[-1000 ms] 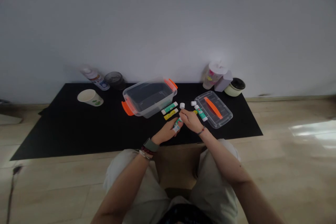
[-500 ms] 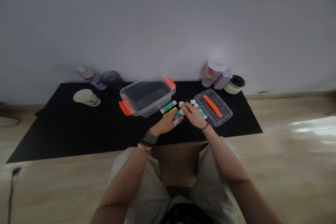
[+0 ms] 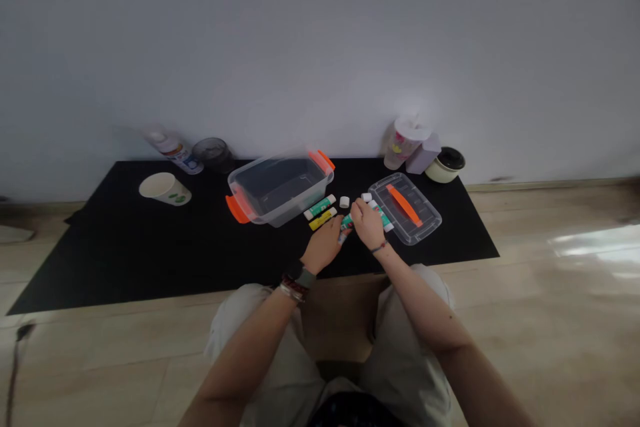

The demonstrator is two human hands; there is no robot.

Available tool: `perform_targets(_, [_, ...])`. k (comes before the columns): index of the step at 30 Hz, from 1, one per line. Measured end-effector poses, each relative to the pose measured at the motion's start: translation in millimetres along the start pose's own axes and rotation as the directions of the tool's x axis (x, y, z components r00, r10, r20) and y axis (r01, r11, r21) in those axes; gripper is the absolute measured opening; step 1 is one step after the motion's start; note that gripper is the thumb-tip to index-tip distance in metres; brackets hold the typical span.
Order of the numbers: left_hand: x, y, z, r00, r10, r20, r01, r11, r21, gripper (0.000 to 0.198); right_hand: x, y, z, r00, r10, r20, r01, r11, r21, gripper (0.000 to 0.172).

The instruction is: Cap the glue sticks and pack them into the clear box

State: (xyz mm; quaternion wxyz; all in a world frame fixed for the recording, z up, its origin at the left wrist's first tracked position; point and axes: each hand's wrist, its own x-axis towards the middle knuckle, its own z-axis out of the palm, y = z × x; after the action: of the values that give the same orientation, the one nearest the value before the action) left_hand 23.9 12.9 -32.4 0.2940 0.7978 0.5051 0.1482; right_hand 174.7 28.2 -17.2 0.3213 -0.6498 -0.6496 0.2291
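Note:
My left hand [image 3: 324, 241] is closed around the lower part of a green-and-white glue stick [image 3: 346, 222] above the black table. My right hand [image 3: 368, 224] grips the upper end of the same stick, its fingers hiding that end. Left of the hands lie another green glue stick [image 3: 320, 207] and a yellow one [image 3: 323, 219]. Two small white caps [image 3: 345, 202] sit just beyond the fingers. A further green-and-white glue stick [image 3: 387, 221] lies partly behind my right hand, against the clear lid [image 3: 425, 220] with its orange handle [image 3: 404, 205].
An uncovered clear plastic box [image 3: 295, 208] with orange latches stands left of the hands. Farther left are a paper cup [image 3: 165, 188], a spray can [image 3: 175, 150] and a dark glass container [image 3: 214, 155]. Along the back right stand a patterned tumbler [image 3: 399, 143], a pale box [image 3: 424, 153] and a lidded pot [image 3: 443, 172].
My left hand has shifted right and closer to me, uncovering the yellow glue stick. My right hand now covers the white end of the held stick, which showed between the hands before.

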Motion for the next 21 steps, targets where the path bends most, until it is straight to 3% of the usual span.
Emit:
perform_targets(3, [0, 0, -3.0, 0.999, -0.029, -0.014, 0.029, 1.0, -0.004, 0.031, 1, 3, 0, 1.0, 0.02, -0.003, -0.019, 1.0, 0.02, 0.031])
perform_targets(5, [-1, -4, -10.6, 0.997, 0.013, 0.074, 0.004, 0.975, -0.224, 0.034, 2, 3, -8, 0.993, -0.101, 0.055, 0.097, 0.992, 0.076, 0.033])
perform_targets(7, [-3, -9, -17.7, 0.974, 0.071, 0.216, 0.041, 0.879, -0.476, 0.042, 3, 2, -17, 0.959, -0.255, 0.12, 0.241, 0.963, 0.119, 0.032])
perform_targets(9, [-6, -11, -21.1, 0.947, 0.106, 0.304, 0.101, 0.799, -0.592, 0.048, 3, 1, -22, 0.93, -0.331, 0.16, 0.315, 0.942, 0.118, 0.031])
perform_targets(11, [-7, -10, -20.5, 0.952, 0.076, 0.298, 0.104, 0.834, -0.542, 0.046, 2, 1, -20, 0.941, -0.288, 0.176, 0.284, 0.958, 0.048, 0.03])
perform_targets(14, [-9, -8, -16.1, 0.975, -0.038, 0.219, 0.087, 0.971, -0.221, 0.039, -3, 1, -7, 0.982, -0.078, 0.171, 0.104, 0.983, -0.148, 0.025])
perform_targets(17, [-10, -6, -12.5, 0.983, -0.093, 0.161, 0.084, 0.994, 0.066, 0.041, -7, 2, 2, 0.982, 0.099, 0.162, -0.057, 0.968, -0.246, 0.024])
perform_targets(19, [-10, -5, -10.9, 0.986, -0.119, 0.116, 0.109, 0.99, 0.091, 0.042, -6, 2, 1, 0.979, 0.073, 0.19, -0.041, 0.985, -0.165, 0.027])
perform_targets(21, [-9, -6, -9.6, 0.985, -0.13, 0.111, 0.137, 0.989, -0.059, 0.044, -3, 3, -3, 0.976, -0.034, 0.215, 0.038, 0.999, -0.011, 0.031])
